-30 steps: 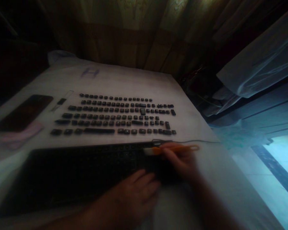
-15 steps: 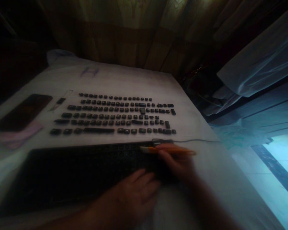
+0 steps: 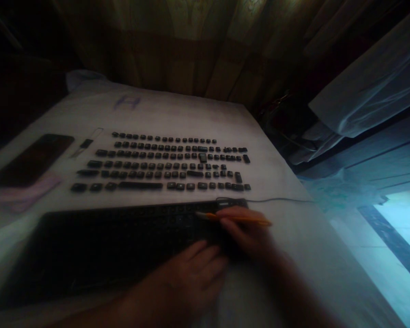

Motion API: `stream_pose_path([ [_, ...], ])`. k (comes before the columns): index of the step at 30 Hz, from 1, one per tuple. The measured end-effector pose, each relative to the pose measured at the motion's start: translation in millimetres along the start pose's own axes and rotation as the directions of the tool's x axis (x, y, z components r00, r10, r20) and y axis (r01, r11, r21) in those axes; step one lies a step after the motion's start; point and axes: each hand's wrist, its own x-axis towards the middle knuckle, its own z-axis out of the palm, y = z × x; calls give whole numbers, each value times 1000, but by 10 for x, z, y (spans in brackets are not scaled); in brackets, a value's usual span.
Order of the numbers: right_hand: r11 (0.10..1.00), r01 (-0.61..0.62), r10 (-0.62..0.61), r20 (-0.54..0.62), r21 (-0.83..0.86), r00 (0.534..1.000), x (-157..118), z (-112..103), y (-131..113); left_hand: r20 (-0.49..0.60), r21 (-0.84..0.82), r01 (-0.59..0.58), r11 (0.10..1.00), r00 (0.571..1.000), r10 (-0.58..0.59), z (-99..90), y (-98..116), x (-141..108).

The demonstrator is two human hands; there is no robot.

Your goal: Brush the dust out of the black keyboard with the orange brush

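Observation:
A black keyboard (image 3: 99, 246) with its keycaps off lies along the near side of the table. My right hand (image 3: 248, 230) is closed around the orange handle of a small paintbrush (image 3: 234, 218). The brush's pale bristles point left over the keyboard's upper right part. My left hand (image 3: 191, 278) rests palm down on the keyboard's lower right edge, its fingers stretched out and holding nothing. Beyond the keyboard, loose black keycaps (image 3: 167, 166) lie in several rows on the white tabletop. The picture is dark and somewhat blurred.
At the left, a dark phone (image 3: 32, 159) lies beside a pink cloth (image 3: 30, 191). A wire keycap puller (image 3: 86, 143) sits left of the keycap rows. The keyboard's cable (image 3: 276, 199) runs right across the white table (image 3: 304, 246). A curtain (image 3: 177, 54) hangs behind.
The paintbrush and my right hand have shifted slightly left over the keyboard, and the brush handle has tilted. My left hand has stayed in place.

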Motion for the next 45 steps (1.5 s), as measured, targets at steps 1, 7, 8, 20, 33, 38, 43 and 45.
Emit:
stream_pose_path([
  [1,1000,3,-3,5,0,1000,-2,0,1,7,-7,-1,1000,1000,1,2,2,-4],
  [7,1000,20,-20,11,3,1000,-5,-7,-4,-8,-6,-12,1000,1000,12,19,11,-16],
  [8,1000,23,-23,12,7,1000,-3,-10,-8,-13,-4,-12,1000,1000,12,20,10,-17],
  [20,1000,3,-4,11,24,1000,-28,-10,-8,-55,2,4,1000,999,-4,11,4,7],
  [33,972,-165,181,-82,164,980,-76,-42,28,-40,26,1,1000,999,0,22,2,-6],
  [38,992,-89,101,-145,89,984,-56,-7,17,-61,37,-2,999,998,5,28,-8,0],
  [43,998,37,-41,-63,-59,997,-14,18,-19,-60,28,-3,1000,998,5,23,-2,-6],
  [45,994,66,-69,-42,-87,997,-8,17,-18,-51,21,-3,1000,999,4,25,3,-13],
])
